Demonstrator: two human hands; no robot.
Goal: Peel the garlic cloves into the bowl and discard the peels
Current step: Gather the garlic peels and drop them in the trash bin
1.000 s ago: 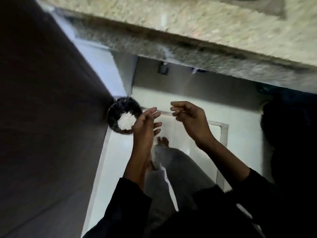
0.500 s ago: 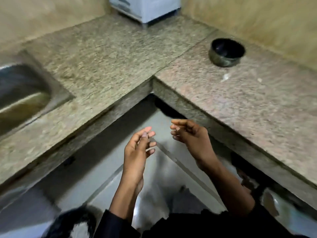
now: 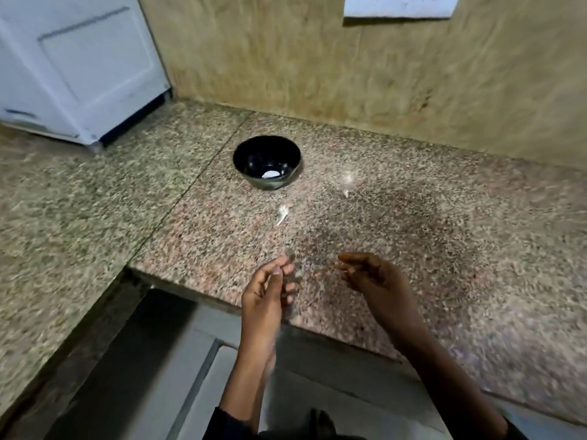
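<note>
Hovering over the near edge of a speckled granite counter [image 3: 413,249], both bare hands sit side by side with a gap between them, neither touching the stone as far as the blurred picture shows. The left hand [image 3: 266,290] is turned palm inward, its fingers [image 3: 287,269] loosely curled and slightly apart, the thumb drawn toward the forefinger; whether anything is pinched there I cannot tell, since the fingertips are smeared by motion. The right hand [image 3: 371,277] is cupped with the fingers bent inward and close together, pointing toward the left hand, and it too shows nothing clearly held. Dark sleeves cover the forearms near the bottom edge. Well beyond the hands, toward the back wall, a small dark bowl [image 3: 267,161] stands upright on the counter, with one pale piece [image 3: 270,175] lying at its bottom, probably a peeled clove. Between the bowl and the hands a whitish scrap of garlic peel [image 3: 282,213] lies on the stone, and a second fainter scrap [image 3: 347,185] lies to the right of the bowl, apart from it. A white appliance [image 3: 79,68] stands in the far left corner, where the counter turns, and a white sheet [image 3: 397,6] hangs on the tan wall above. Below the counter edge the floor is dim.
</note>
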